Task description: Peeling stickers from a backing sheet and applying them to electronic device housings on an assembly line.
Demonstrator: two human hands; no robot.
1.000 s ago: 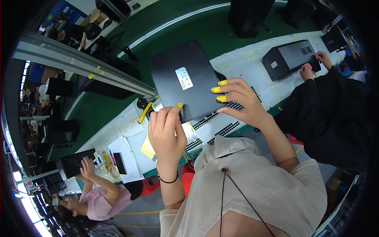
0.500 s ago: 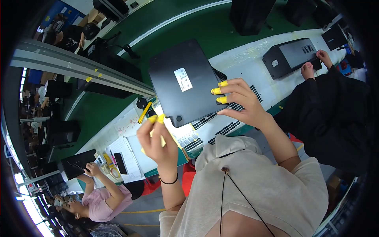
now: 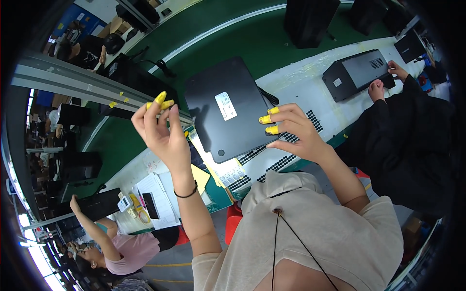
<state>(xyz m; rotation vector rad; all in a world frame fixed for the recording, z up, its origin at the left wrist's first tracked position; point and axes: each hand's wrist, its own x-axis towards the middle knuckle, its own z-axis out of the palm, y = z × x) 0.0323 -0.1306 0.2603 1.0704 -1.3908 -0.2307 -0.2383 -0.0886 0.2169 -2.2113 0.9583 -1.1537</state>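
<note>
A black box-like device [image 3: 204,92] faces me tilted up above the bench, with a white label [image 3: 225,106] on its flat side. One small round black foot [image 3: 221,153] sits at its near left corner. My right hand [image 3: 296,131] grips the right edge, its taped fingers on the flat side and the thumb near the lower edge. Off the device's left edge, my left hand [image 3: 165,133] is raised, fingers bent and apart, with nothing visible in them. Yellow wraps cover several fingertips on both hands. A black cable [image 3: 267,96] shows behind the device.
Rows of round black pads [image 3: 276,164] lie on the bench below the device, beside a printed sheet [image 3: 227,169] and yellow paper [image 3: 199,178]. A metal post [image 3: 97,85] slants past at left. Co-workers sit on both sides; another black device [image 3: 357,72] stands at right.
My left hand has moved up and left, away from the device's near left corner. The device has dipped slightly in view, still in my right hand. The left co-worker's arm has risen.
</note>
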